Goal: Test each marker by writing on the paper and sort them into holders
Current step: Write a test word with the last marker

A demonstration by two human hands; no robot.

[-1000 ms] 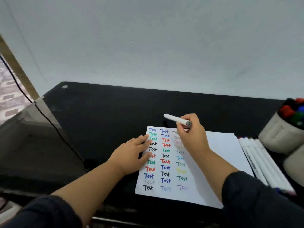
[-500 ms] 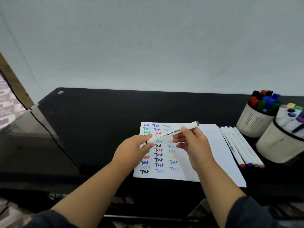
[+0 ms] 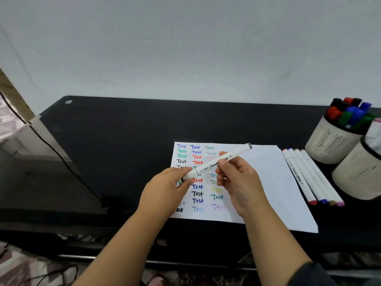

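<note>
Your left hand (image 3: pixel 167 189) pinches the near end of the white marker (image 3: pixel 216 164), and your right hand (image 3: pixel 239 180) curls its fingers (image 3: pixel 221 169) round the barrel. The marker hangs tilted above the paper (image 3: pixel 268 182) on the black bench (image 3: pixel 123 141). Right of your fingers lie four loose markers (image 3: pixel 309 178); beyond them stand two holders (image 3: pixel 329 141).

2 bare forearms; a dark sleeve (image 3: pixel 313 274) covers the right upper arm.

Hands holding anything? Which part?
Both grip one white marker above the paper: left hand at its lower-left end, right hand around the middle.
</note>
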